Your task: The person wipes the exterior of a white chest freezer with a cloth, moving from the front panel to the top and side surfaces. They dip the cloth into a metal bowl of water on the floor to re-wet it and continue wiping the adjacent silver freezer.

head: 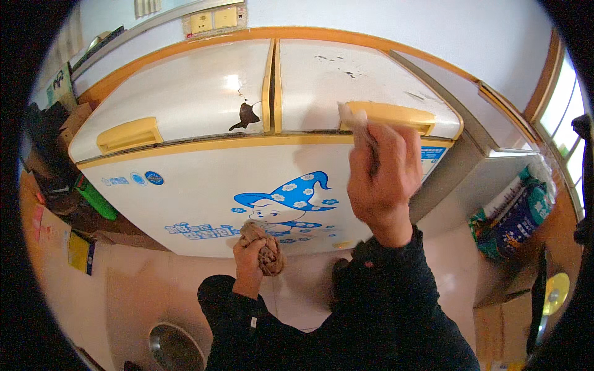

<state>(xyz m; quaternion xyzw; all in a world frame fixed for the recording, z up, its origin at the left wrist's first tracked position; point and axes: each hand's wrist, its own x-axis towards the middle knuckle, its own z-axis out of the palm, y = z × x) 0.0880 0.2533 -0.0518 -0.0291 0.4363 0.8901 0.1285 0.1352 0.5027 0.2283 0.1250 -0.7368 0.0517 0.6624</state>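
Observation:
A white chest freezer (209,157) with two lids and yellow trim stands before me. My left hand (249,259) grips a bunched brown cloth (271,255) close to the lower front panel, beside a printed cartoon in a blue hat. Raised near the right lid's yellow handle (394,113), my right hand (385,171) pinches a small pale thing (351,116), perhaps a cloth or wipe, blurred. Whether it touches the handle, I cannot tell. The left lid (185,88) has a dark, jagged broken patch near the middle seam; the right lid (325,69) has dark marks.
A metal basin (176,348) rests on the tiled floor at the lower left. Dark items and a green object (95,197) lie left of the freezer. On the right are a grey cabinet (464,162), a printed plastic package (515,218) and a cardboard box (503,324). Wall sockets (213,21) sit above.

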